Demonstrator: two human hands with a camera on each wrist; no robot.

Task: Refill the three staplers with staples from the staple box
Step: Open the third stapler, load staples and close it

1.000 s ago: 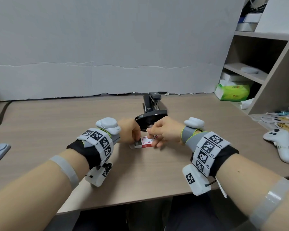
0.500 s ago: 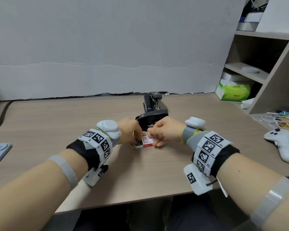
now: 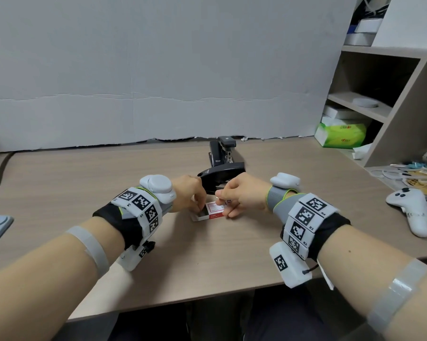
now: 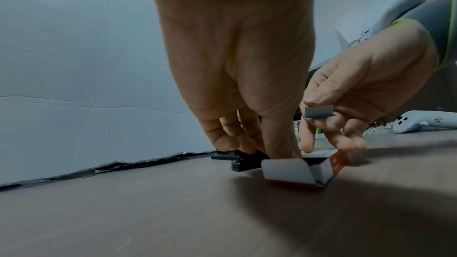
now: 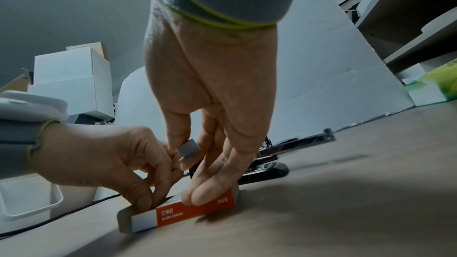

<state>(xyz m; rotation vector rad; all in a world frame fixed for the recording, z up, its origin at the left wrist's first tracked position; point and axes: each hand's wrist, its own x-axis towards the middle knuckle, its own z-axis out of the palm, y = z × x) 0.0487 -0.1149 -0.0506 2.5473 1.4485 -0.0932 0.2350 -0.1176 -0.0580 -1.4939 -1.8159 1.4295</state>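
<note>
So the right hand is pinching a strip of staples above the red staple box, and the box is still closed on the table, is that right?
Not quite. The right hand does pinch the strip of staples above the red staple box, but the box is open: its end flap is folded out, as the left wrist view shows, with the left hand at that open end.

small red-and-white cardboard staple box (image 3: 211,212): flat, end flap open | black staplers (image 3: 222,168): just behind box, nearest one open | grey staple strip (image 4: 319,112): above box
</note>
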